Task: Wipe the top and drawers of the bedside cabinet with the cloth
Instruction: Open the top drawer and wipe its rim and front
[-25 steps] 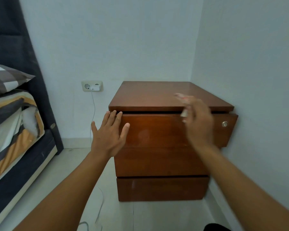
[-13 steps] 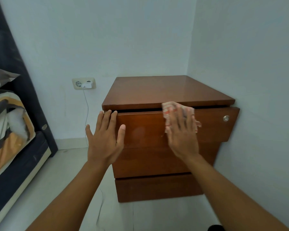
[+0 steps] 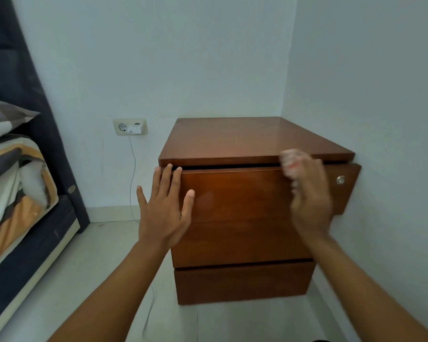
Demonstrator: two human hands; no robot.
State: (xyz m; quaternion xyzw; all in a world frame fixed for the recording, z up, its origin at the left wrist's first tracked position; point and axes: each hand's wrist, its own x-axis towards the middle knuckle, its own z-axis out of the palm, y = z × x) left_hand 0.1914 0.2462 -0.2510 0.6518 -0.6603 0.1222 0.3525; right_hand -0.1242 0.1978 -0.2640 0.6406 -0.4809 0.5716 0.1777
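cabinet point(image 3: 245, 141) in corner | bed point(image 3: 17, 206) left; socket point(image 3: 130, 127) between (on wall)

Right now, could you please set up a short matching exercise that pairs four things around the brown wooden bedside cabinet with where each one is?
Things:
1. left hand
2. red-and-white patterned cloth
3. round silver knob
4. white wall socket with a plugged-in charger

Places:
A. at the right end of the top drawer front
B. on the wall left of the brown wooden bedside cabinet
C. spread flat at the left end of the top drawer front
D. under the right hand, by the cabinet top's front edge

Pairs: 1-C, 2-D, 3-A, 4-B
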